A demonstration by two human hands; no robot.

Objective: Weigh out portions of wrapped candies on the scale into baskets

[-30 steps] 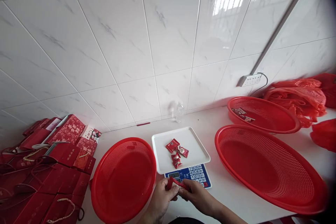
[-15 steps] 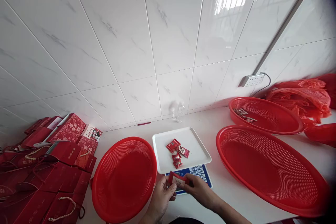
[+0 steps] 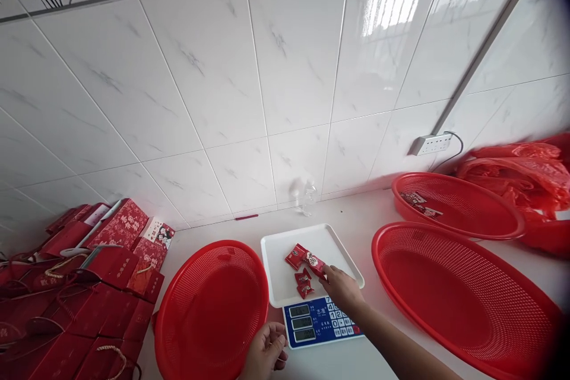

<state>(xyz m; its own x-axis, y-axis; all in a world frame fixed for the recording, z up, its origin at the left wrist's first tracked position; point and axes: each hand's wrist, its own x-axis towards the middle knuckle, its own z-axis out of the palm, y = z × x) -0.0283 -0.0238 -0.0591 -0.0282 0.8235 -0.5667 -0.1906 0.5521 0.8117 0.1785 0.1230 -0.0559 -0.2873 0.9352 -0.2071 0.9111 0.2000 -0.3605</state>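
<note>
My right hand (image 3: 342, 288) reaches over the white tray (image 3: 276, 294), its fingertips pinched at the end of a red candy packet (image 3: 314, 262) with a pale printed label. Beside that packet lies another red packet (image 3: 294, 256). Two smaller red wrapped candies (image 3: 303, 284) sit just below them on the tray. The tray rests on a digital scale (image 3: 307, 323) with a blue keypad and display panel. My left hand (image 3: 267, 349), holding nothing that I can see, is loosely curled with fingers apart, between the scale's left edge and a red plastic basket (image 3: 214, 309).
Two more red baskets are at the right, a large one (image 3: 445, 285) in front and another (image 3: 467, 205) holding a few packets behind. Red gift boxes (image 3: 107, 285) are stacked at the left. A clear plastic object (image 3: 308, 197) stands by the tiled wall, near a power strip (image 3: 431, 144).
My hands have parted. The right hand has carried the red packet from in front of the scale up to the tray; the left has dropped lower, exposing the scale's display.
</note>
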